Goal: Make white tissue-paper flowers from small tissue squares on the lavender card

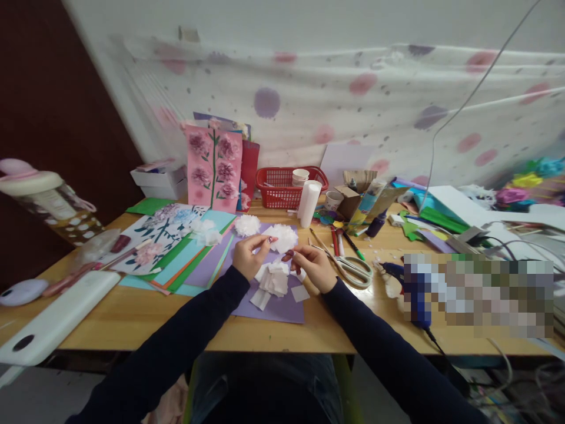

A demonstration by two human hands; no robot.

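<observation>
My left hand [251, 254] and my right hand [314, 268] are raised a little apart over a purple paper sheet [286, 315]. Thumb and forefinger of the left are pinched together; whatever may be between them is too small to make out. The right hand's fingers are closed too, their content hidden. Below and between the hands lies a loose pile of cut white paper pieces [273, 280], with one white square [301, 293] at its right. Just behind the hands sits a fluffy white paper flower [285, 237], and a second white flower [247, 225] rests to its left.
Scissors [359, 274] and a blue glue gun [417, 288] with a cord lie to the right. A white roll [309, 203] stands before a red basket [276, 197]. Coloured sheets [194, 274] and a white power strip-like object [57, 318] are left. A pink flower picture [215, 197] leans behind.
</observation>
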